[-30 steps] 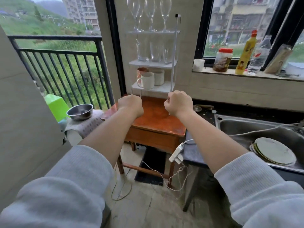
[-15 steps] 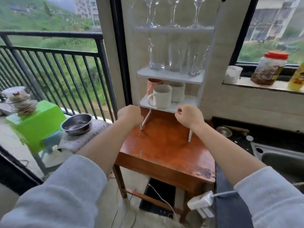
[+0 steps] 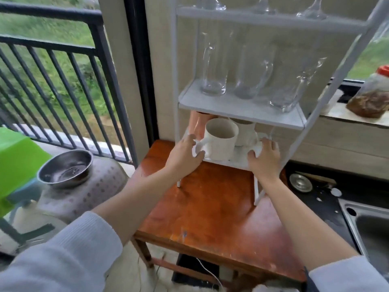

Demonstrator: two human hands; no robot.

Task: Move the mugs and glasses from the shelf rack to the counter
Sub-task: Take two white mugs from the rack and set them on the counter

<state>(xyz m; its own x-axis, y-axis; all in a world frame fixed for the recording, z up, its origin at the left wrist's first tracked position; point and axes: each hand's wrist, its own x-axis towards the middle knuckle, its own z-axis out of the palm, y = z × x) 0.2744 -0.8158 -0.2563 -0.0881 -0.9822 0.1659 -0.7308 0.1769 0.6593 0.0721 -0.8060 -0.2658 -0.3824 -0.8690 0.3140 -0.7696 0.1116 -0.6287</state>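
Shelf rack (image 3: 240,110): white, three tiers in view, standing at the back of the wooden table (image 3: 210,213); its legs rest on the tabletop.
Bottom tier: three mugs, all upright, mouths up.
White mug (image 3: 221,142): front left of the bottom tier; long axis vertical; handle points left, toward the left hand.
Second white mug (image 3: 245,131): behind and to the right of the front one, touching or almost touching it; handle direction cannot be told.
Copper mug (image 3: 197,123): back left corner, mostly hidden behind the white mug and under the middle tier.
Middle tier: three clear tall glasses (image 3: 244,70), upright, long axes vertical, set side by side in a row; edges blurred.
Top tier: stemmed glasses (image 3: 311,11), only feet and lower stems in view, standing upright.
Left hand (image 3: 185,154): fingers extended, at the left front edge of the bottom tier, fingertips at the handle of the white mug; thumb lies under the handle loop; no closed grip seen.
Right hand (image 3: 263,159): fingers spread and straight, palm down on the right front part of the bottom tier, just beside the second white mug; holds nothing.
Counter (image 3: 315,199): dark surface right of the table, carrying a small round metal lid (image 3: 301,182); steel sink (image 3: 368,228) at far right.
Window ledge: jar with red lid (image 3: 372,95).
Left side: steel bowl (image 3: 65,168) on a patterned cover; green plastic object (image 3: 16,161) beside it; black railing (image 3: 63,60) behind.
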